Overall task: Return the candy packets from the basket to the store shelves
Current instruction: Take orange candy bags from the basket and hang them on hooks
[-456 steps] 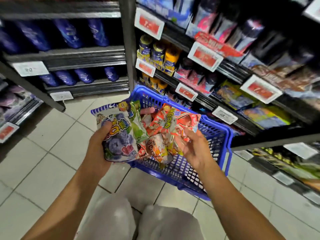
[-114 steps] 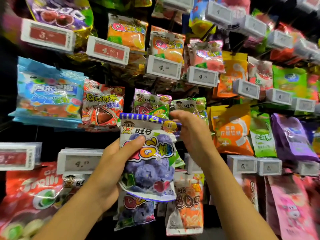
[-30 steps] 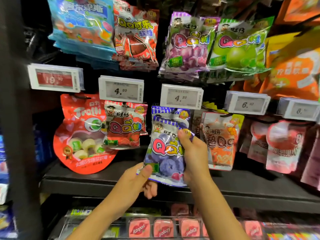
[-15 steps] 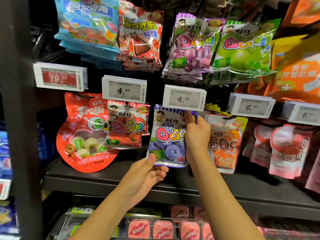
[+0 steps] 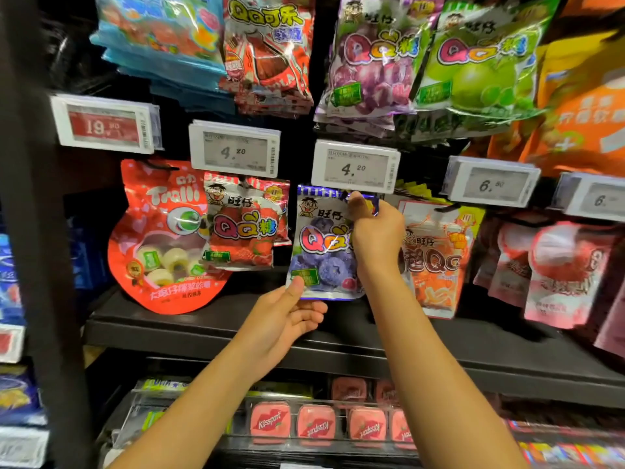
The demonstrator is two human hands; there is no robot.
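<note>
Dark store shelf (image 5: pixel 338 336) with candy bags hanging on pegs above it, price tags reading 4.20 (image 5: pixel 355 166) over them. Lower down, a clear tray (image 5: pixel 203 431) holds pink Kissport tins (image 5: pixel 316 424). The blueberry QQ packet (image 5: pixel 321 252) hangs between a strawberry one (image 5: pixel 241 231) and an orange one (image 5: pixel 436 258). Right hand (image 5: pixel 375 235) pinches its top edge by the peg, left hand (image 5: pixel 287 319) pinches its bottom corner.

A dark shelf board (image 5: pixel 473 346) runs across beneath the hands, with a black upright post (image 5: pixel 37 265) far to their left. White price tags (image 5: pixel 355 165) hang in a row just above them. Below the hands, a lower shelf carries a clear rack of pink tins (image 5: pixel 316 424). Light glares off the glossy hanging goods overhead.
</note>
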